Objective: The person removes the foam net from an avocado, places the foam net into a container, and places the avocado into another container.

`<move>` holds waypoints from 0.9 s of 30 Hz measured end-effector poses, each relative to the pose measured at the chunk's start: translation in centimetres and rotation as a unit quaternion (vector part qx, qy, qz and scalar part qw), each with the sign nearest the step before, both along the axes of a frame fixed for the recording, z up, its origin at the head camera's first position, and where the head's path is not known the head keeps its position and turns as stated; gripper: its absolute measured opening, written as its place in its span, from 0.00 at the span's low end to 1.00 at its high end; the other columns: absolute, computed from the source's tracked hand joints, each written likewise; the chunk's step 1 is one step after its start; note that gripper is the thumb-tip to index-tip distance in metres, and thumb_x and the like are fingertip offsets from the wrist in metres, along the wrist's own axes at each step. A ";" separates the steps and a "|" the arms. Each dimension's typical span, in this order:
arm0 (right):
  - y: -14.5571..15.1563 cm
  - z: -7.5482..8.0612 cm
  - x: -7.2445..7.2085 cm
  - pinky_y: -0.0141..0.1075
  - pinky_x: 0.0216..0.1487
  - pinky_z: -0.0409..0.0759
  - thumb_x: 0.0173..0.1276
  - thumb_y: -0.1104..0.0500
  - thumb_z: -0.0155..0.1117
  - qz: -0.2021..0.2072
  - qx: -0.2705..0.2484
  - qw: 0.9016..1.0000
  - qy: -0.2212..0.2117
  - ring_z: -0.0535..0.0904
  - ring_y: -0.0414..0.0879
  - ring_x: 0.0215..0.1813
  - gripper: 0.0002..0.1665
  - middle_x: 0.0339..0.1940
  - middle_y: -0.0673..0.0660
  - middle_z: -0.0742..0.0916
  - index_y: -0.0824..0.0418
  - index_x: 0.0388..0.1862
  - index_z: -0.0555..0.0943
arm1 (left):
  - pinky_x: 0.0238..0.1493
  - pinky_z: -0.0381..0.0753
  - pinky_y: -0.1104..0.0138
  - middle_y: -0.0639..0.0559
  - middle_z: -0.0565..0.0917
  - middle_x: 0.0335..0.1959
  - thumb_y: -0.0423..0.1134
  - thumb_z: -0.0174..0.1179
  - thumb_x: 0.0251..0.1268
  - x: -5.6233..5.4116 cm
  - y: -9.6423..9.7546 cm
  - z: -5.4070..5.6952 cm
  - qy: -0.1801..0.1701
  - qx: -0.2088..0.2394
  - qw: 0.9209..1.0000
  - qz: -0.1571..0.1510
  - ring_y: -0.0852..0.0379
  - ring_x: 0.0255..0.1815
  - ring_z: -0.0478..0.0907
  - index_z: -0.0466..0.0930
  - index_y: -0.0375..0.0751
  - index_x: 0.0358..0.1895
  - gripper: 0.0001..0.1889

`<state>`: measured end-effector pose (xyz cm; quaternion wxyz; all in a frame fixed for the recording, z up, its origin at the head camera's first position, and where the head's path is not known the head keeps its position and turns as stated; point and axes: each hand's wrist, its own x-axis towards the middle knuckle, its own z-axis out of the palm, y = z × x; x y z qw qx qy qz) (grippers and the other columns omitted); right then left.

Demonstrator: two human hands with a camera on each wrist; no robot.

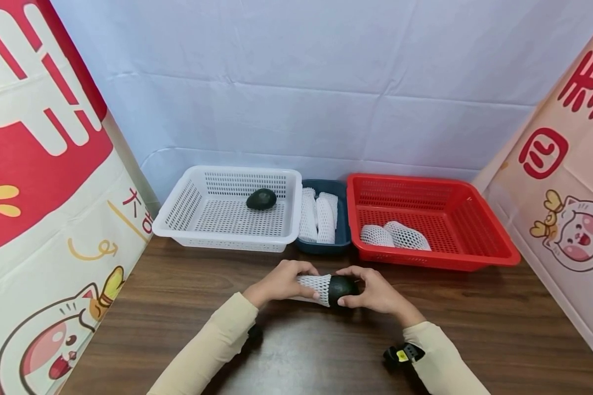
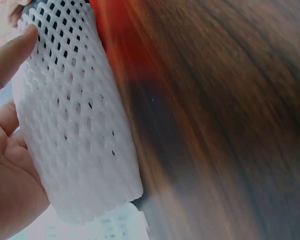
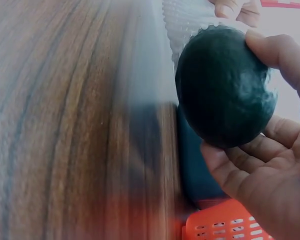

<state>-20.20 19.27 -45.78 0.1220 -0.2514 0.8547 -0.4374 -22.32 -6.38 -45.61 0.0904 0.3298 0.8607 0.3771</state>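
A dark green avocado (image 1: 342,289) lies partly inside a white foam net sleeve (image 1: 316,287), close over the table in front of the baskets. My left hand (image 1: 287,281) holds the sleeve, thumb along one side and fingers behind it in the left wrist view. With my right hand (image 1: 375,291) I grip the bare end of the avocado between thumb and fingers. In the right wrist view the sleeve's scalloped edge meets the far end of the avocado (image 3: 225,87). The rest of the sleeve (image 2: 75,130) stretches past my left fingers.
A white basket (image 1: 227,240) at the back left contains another avocado (image 1: 261,199). Foam sleeves (image 1: 325,219) lie in a dark blue bin (image 1: 321,248) beside it. The red basket (image 1: 440,262) at the right holds two netted items (image 1: 406,236). Brown wooden table (image 1: 326,356) extends toward me.
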 end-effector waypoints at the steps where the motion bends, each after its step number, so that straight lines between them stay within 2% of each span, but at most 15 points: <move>1: 0.0 0.0 0.0 0.39 0.45 0.76 0.52 0.51 0.74 -0.001 0.001 1.000 0.001 0.73 0.47 0.46 0.34 0.49 0.52 0.80 0.61 0.56 0.75 | 0.35 0.73 0.72 0.62 0.80 0.31 0.47 0.73 0.46 0.0 -0.1 0.0 0.002 -0.001 1.000 0.001 0.64 0.33 0.74 0.81 0.48 0.41 0.18; 9: 0.7 -0.4 -0.1 0.43 0.45 0.74 0.51 0.50 0.74 -0.009 0.017 1.000 0.016 0.73 0.49 0.46 0.36 0.49 0.54 0.80 0.63 0.57 0.75 | 0.34 0.73 0.72 0.62 0.79 0.30 0.47 0.71 0.48 -0.3 -1.2 -0.5 0.005 -0.021 1.000 0.012 0.65 0.31 0.74 0.82 0.47 0.40 0.16; 14: 1.2 -0.5 -0.1 0.44 0.45 0.74 0.51 0.50 0.74 -0.020 0.020 1.000 0.006 0.72 0.50 0.47 0.36 0.49 0.54 0.79 0.62 0.57 0.74 | 0.34 0.74 0.70 0.61 0.80 0.30 0.46 0.70 0.51 -0.3 -2.0 -0.6 -0.015 -0.018 1.000 0.021 0.62 0.31 0.75 0.81 0.48 0.40 0.13; 19: 1.4 -0.5 0.0 0.45 0.46 0.74 0.51 0.50 0.75 -0.023 0.021 1.000 -0.001 0.72 0.51 0.47 0.36 0.49 0.54 0.79 0.62 0.57 0.74 | 0.33 0.74 0.70 0.61 0.80 0.30 0.45 0.68 0.52 -0.3 -2.6 -0.6 -0.013 -0.019 0.999 0.023 0.60 0.31 0.76 0.81 0.48 0.40 0.13; 22: 1.4 -0.5 0.0 0.45 0.45 0.73 0.50 0.50 0.75 -0.023 0.020 1.000 -0.006 0.72 0.51 0.47 0.36 0.48 0.55 0.79 0.62 0.57 0.74 | 0.32 0.74 0.70 0.58 0.81 0.31 0.40 0.67 0.52 -0.3 -2.9 -0.6 -0.014 -0.022 0.999 0.019 0.61 0.30 0.75 0.81 0.46 0.41 0.12; 27: 1.5 -0.8 0.0 0.45 0.45 0.74 0.51 0.50 0.74 -0.021 0.021 1.000 -0.009 0.72 0.51 0.47 0.36 0.48 0.55 0.79 0.61 0.57 0.74 | 0.31 0.75 0.69 0.55 0.80 0.32 0.32 0.61 0.46 -0.1 -3.4 -0.5 -0.037 -0.023 0.999 0.007 0.62 0.29 0.75 0.79 0.44 0.45 0.18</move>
